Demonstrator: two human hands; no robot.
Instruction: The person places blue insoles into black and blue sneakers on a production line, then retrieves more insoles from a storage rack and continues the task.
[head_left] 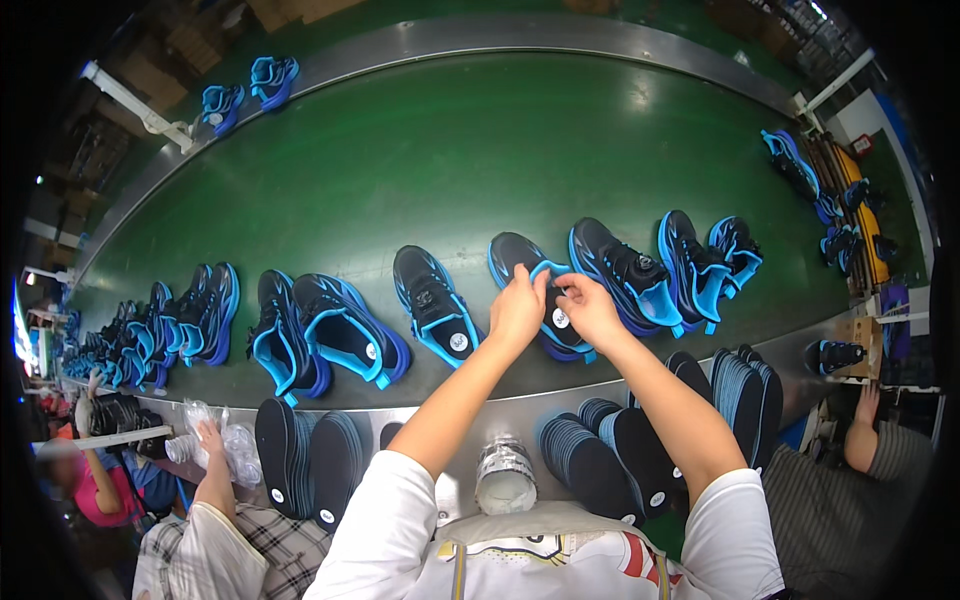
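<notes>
Both of my hands are at one black sneaker with a bright blue lining, standing toe-away on the green belt. My left hand pinches the near side of its tongue and collar. My right hand is closed, thumb and fingers together, at the right side of the same opening; the exact part between its fingertips is partly hidden. Inside the shoe shows a dark insole with a round white sticker. Another sneaker stands just left of my left hand, and a further sneaker stands close on the right.
Stacks of black insoles lie on the metal ledge before me, with more insoles to the left. A roll stands between them. Sneakers line the green belt. Co-workers' arms are at both sides.
</notes>
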